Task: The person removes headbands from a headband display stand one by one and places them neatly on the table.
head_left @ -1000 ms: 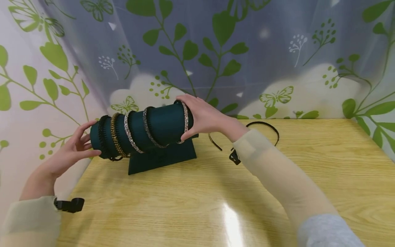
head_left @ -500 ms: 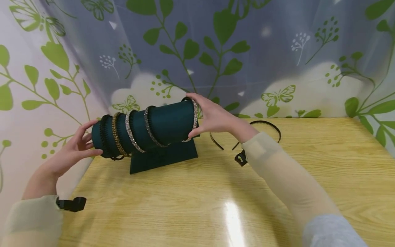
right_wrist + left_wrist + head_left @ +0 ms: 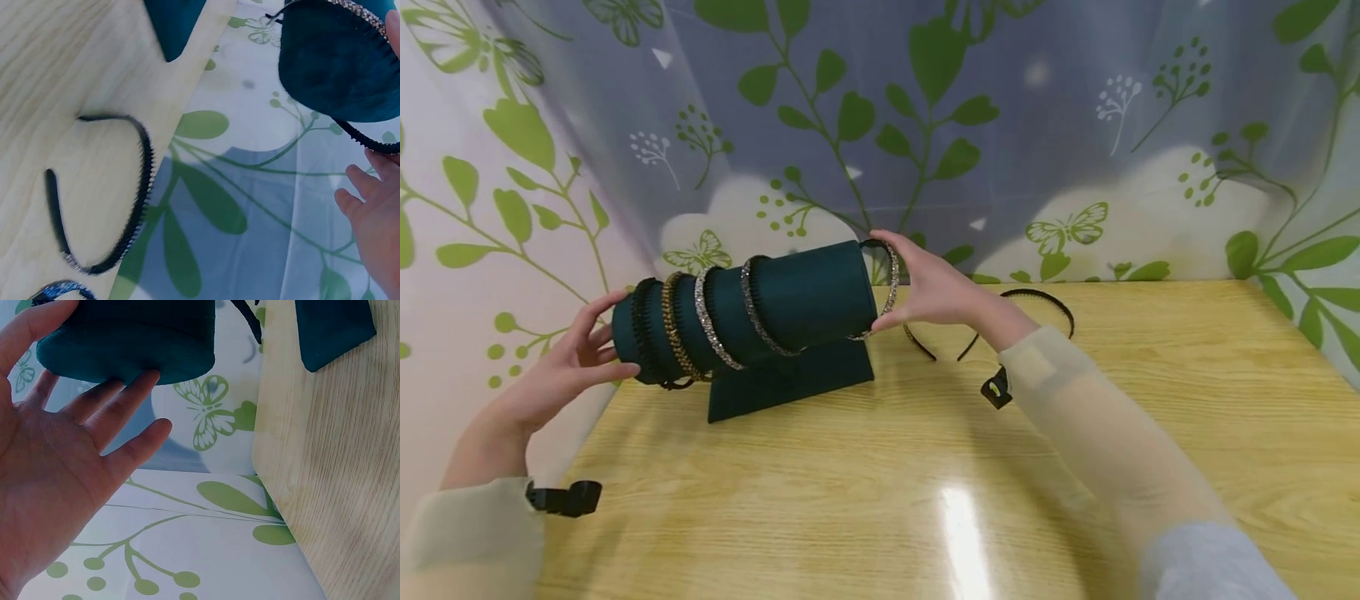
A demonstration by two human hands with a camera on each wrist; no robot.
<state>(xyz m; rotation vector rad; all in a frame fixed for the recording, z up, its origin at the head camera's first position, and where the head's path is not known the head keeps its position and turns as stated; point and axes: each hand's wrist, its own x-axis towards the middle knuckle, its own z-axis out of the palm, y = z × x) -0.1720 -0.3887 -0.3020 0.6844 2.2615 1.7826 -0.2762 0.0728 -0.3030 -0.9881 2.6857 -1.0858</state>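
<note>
A dark green padded headband stand [image 3: 816, 287] lies sideways as a roll on its flat base [image 3: 793, 383]. Around its left part sit a black headband [image 3: 642, 329], a gold one [image 3: 672, 325], a silver glittery one [image 3: 704, 321] and a dark grey one [image 3: 752, 304]. My left hand [image 3: 553, 371] spans the roll's left end, thumb in front; its fingertips meet the end face in the left wrist view. At the opposite end my right hand [image 3: 936, 287] holds a rhinestone headband [image 3: 893, 275] between thumb and fingers, its upper part just off the roll's edge.
On the wooden table [image 3: 850, 492] behind the right forearm lies a black toothed headband [image 3: 1045, 293]. The right wrist view shows this headband [image 3: 145, 162] and part of a blue glittery one [image 3: 62, 289]. A leaf-patterned curtain [image 3: 880, 125] hangs behind the table.
My right hand has moved right, sliding the rhinestone headband from around the roll to beyond its right end. The left hand stays at the left end.
</note>
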